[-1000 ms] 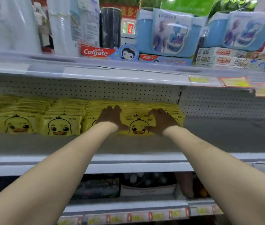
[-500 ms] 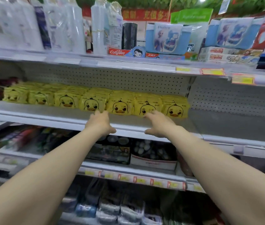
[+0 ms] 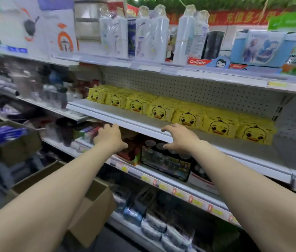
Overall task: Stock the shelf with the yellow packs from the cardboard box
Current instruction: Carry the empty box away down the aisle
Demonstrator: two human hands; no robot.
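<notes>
Yellow packs (image 3: pixel 189 117): a row of duck-faced packs stands on the middle shelf, faces turned outward, each touching the next. More packs are stacked behind the front ones, up against the back panel.
Shelf (image 3: pixel 110 113): white, with a bare strip in front of the packs and a bare stretch to the right of the row.
Back panel (image 3: pixel 207 88): pale pegboard, directly behind the packs.
Left hand (image 3: pixel 110 138): back of the hand faces the camera, fingers relaxed and slightly bent, nothing in it. It sits below the shelf's front edge, well apart from the packs.
Right hand (image 3: pixel 180 138): palm down, fingers spread and a little curved, nothing in it. The fingertips overlap the shelf's front edge; whether they touch it cannot be told.
Cardboard box (image 3: pixel 92 206): on the floor at lower left, flaps open, partly hidden behind the left forearm. Its contents are out of sight.
Second box (image 3: pixel 16 148): brown cardboard further left, holding blue-purple items, blurred.
Upper shelf: white bottles (image 3: pixel 154 33) in clear wrap, a red Colgate carton (image 3: pixel 199 61), and a light blue printed bag (image 3: pixel 259 48) to the right.
Lower shelf: dark packages (image 3: pixel 165 164) just behind the hands, with yellow price labels (image 3: pixel 196 202) along the rail.
</notes>
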